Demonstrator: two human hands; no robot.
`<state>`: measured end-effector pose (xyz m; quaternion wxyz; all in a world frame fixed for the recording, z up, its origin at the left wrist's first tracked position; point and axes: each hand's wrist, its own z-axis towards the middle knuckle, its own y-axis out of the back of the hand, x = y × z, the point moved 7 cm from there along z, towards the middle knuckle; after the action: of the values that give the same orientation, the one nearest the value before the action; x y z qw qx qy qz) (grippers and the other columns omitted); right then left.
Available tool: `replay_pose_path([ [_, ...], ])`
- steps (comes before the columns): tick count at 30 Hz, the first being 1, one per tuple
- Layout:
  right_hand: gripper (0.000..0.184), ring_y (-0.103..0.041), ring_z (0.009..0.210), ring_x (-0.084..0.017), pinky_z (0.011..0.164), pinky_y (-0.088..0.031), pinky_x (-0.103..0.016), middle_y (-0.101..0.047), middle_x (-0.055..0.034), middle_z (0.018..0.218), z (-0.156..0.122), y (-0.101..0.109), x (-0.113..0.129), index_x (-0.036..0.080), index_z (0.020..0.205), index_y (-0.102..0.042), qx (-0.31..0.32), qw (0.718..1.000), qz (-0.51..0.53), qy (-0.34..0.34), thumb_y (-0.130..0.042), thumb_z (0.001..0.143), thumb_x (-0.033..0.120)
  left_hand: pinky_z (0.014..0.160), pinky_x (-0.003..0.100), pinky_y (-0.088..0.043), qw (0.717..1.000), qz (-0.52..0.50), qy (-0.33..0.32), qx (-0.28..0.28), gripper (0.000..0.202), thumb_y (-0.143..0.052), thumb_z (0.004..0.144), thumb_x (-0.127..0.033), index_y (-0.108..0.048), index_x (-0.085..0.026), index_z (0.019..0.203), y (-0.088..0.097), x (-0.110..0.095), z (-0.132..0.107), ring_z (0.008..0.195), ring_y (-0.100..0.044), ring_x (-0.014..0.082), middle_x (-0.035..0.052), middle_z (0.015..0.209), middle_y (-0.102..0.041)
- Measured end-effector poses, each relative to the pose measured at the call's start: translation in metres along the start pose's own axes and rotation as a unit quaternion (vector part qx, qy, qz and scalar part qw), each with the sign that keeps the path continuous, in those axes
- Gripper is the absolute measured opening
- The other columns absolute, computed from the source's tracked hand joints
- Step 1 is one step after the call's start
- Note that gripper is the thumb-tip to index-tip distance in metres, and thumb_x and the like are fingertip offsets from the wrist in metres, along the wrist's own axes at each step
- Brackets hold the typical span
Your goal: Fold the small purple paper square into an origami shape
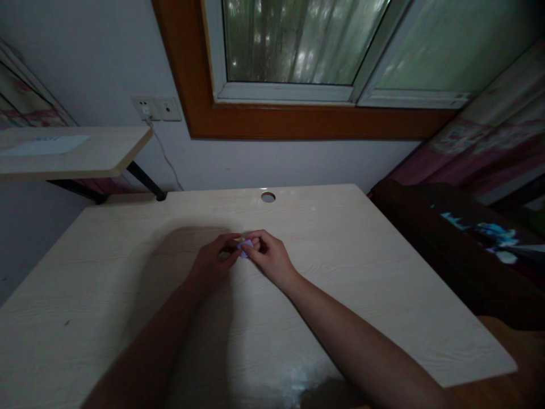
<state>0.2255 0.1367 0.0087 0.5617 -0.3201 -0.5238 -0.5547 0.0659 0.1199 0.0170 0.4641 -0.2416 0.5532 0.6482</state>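
Observation:
A small piece of purple paper (pixel 246 248), with folded-looking edges, is pinched between my two hands over the middle of the desk. My left hand (pixel 215 255) grips its left side between thumb and fingers. From the right, my right hand (pixel 272 255) has its thumb on the paper's face, with the forefinger curled behind. The fingertips of both hands nearly meet at the paper's top edge and hide part of it. How many layers it has is too small to tell.
The pale wood desk (pixel 349 272) has a round cable hole (pixel 268 197) near its back edge. A raised shelf (pixel 76 165) with a sheet of paper (pixel 46 145) stands at the left. Behind are a wall socket (pixel 157 108) with a cord and a window. A dark piece of furniture (pixel 434 227) stands at right.

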Motion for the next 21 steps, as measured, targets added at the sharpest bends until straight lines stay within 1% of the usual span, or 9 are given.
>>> replay_pose_path([
  [3,0.020,-0.061,0.066,-0.013,0.066,-0.051,-0.025,-0.067,-0.0006,0.077,0.000,-0.002,0.000,0.020,0.098,-0.067,0.009,1.000,0.006,-0.002,-0.067,0.086,0.037,0.082,0.031,-0.059,1.000,-0.021,0.003,0.000,0.036,-0.064,0.087,-0.028,-0.060,-0.023,0.122,0.000,0.000,0.000,0.087,-0.074,0.0178,0.0036,0.095,-0.076],
  [6,0.020,-0.058,0.065,-0.012,0.064,-0.048,-0.024,-0.065,0.0002,0.074,0.001,-0.001,0.000,0.020,0.093,-0.068,0.007,1.000,0.010,-0.007,-0.067,0.086,0.038,0.082,0.031,-0.059,0.999,-0.030,0.016,-0.004,0.034,-0.065,0.085,-0.028,-0.061,-0.022,0.119,0.002,-0.001,0.000,0.086,-0.074,0.0177,0.0034,0.093,-0.076],
  [9,0.018,-0.055,0.064,-0.011,0.062,-0.045,-0.023,-0.063,0.0010,0.072,0.001,-0.001,0.002,0.019,0.088,-0.068,0.012,1.000,0.006,-0.010,-0.067,0.086,0.037,0.082,0.030,-0.058,0.999,-0.024,0.025,-0.006,0.027,-0.066,0.084,-0.029,-0.065,-0.021,0.110,0.003,-0.001,0.001,0.086,-0.073,0.0174,0.0035,0.093,-0.075],
  [12,0.017,-0.052,0.063,-0.011,0.060,-0.043,-0.023,-0.061,0.0013,0.071,0.001,0.000,0.005,0.019,0.089,-0.069,0.016,1.000,-0.002,-0.008,-0.066,0.087,0.036,0.081,0.029,-0.058,0.999,-0.030,0.031,-0.013,0.022,-0.067,0.084,-0.032,-0.068,-0.020,0.102,0.005,0.000,0.001,0.085,-0.072,0.0178,0.0038,0.094,-0.075],
  [16,0.014,-0.051,0.064,-0.012,0.062,-0.043,-0.025,-0.055,0.0006,0.072,0.002,0.003,0.013,0.020,0.090,-0.071,0.002,0.999,-0.041,0.036,-0.066,0.087,0.034,0.079,0.029,-0.058,0.998,-0.043,0.045,-0.028,0.022,-0.067,0.084,-0.033,-0.069,-0.020,0.102,0.008,0.002,0.001,0.084,-0.071,0.0176,0.0038,0.093,-0.075],
  [19,0.010,-0.052,0.068,-0.012,0.065,-0.044,-0.026,-0.055,-0.0012,0.079,0.003,0.006,0.017,0.021,0.090,-0.071,-0.010,0.996,-0.052,0.067,-0.067,0.087,0.029,0.080,0.028,-0.057,0.997,-0.043,0.048,-0.034,0.022,-0.067,0.085,-0.032,-0.069,-0.021,0.103,0.009,0.003,0.001,0.084,-0.071,0.0171,0.0033,0.092,-0.074],
  [21,0.010,-0.053,0.069,-0.012,0.065,-0.045,-0.026,-0.057,-0.0027,0.087,0.004,0.006,0.018,0.021,0.091,-0.071,-0.013,0.997,-0.041,0.070,-0.067,0.086,0.028,0.080,0.028,-0.056,0.998,-0.040,0.048,-0.032,0.022,-0.067,0.085,-0.033,-0.070,-0.021,0.103,0.009,0.004,0.002,0.084,-0.070,0.0171,0.0033,0.093,-0.074],
])
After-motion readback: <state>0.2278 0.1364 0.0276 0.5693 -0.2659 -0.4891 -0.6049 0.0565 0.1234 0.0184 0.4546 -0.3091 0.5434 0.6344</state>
